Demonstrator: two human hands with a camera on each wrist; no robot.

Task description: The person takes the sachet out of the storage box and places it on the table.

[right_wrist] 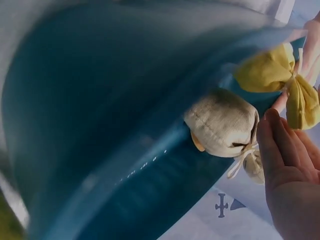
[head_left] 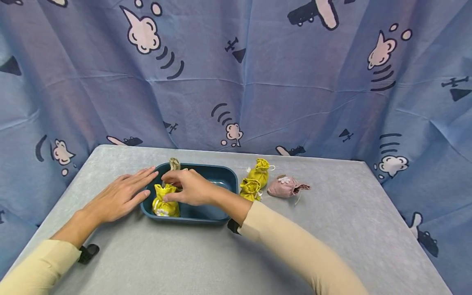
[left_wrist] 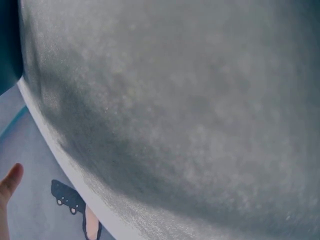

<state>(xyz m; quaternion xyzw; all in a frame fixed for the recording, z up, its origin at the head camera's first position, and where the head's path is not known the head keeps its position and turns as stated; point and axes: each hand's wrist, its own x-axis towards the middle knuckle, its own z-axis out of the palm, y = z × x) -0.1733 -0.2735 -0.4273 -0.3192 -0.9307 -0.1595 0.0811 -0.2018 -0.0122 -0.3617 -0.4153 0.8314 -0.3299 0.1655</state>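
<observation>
My left hand (head_left: 118, 196) lies with fingers extended along the left rim of a dark blue plastic box (head_left: 206, 221). Over the box's left half reaches my right hand (head_left: 193, 188), thumb and fingers parted beside the top of a yellow drawstring pouch (head_left: 167, 207). That pouch stands upright in the front left corner. Behind it in the box, a beige drawstring pouch (right_wrist: 220, 122) is mostly covered by the right hand in the head view. In the right wrist view, the right hand's fingers look fairly straight, close to both pouches' tied necks.
Right of the box, two yellow pouches (head_left: 259, 174) sit close together, with a pink pouch (head_left: 284, 187) lying on its side beside them. They rest on a grey-covered table (head_left: 332, 229). A blue patterned curtain (head_left: 206, 61) hangs behind it.
</observation>
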